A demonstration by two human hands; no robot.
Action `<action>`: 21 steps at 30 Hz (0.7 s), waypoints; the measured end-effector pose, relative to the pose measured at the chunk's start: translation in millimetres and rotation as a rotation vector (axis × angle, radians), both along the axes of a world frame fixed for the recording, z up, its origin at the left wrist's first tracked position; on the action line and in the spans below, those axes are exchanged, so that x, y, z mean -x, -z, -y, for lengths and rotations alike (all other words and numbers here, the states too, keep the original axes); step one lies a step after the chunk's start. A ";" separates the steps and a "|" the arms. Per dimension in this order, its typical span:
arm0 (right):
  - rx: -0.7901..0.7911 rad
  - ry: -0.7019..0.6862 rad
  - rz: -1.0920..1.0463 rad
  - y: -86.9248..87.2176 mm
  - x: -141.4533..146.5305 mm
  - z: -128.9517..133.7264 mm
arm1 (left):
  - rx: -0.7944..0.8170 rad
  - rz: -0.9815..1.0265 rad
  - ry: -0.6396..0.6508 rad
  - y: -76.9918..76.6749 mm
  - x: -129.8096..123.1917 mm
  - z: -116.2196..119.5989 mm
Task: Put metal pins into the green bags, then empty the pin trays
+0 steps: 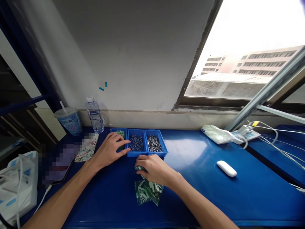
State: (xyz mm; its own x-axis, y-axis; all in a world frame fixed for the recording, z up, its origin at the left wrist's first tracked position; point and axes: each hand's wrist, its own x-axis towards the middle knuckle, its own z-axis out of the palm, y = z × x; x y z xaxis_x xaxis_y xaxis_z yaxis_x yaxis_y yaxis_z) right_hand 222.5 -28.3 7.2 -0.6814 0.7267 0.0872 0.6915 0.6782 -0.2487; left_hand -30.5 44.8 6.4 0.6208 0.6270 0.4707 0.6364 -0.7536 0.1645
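Filled plastic bags (148, 192) are heaped on the table (102, 198) before the blue bins (165, 152), apparently for easy reach. One small bag (140, 168) is pinched by the right hand (153, 166). Over the left bin (114, 130), the left hand (107, 149) is spread, thumb angled toward screws (136, 141).

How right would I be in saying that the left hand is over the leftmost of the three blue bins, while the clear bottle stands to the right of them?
The bottle's side is wrong: the head view shows the clear bottle to the left of the three blue bins. The rest holds.
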 end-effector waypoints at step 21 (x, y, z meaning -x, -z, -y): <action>-0.072 -0.024 -0.016 18.9 4.2 -3.6 | 0.022 0.025 0.180 8.5 -1.3 -0.2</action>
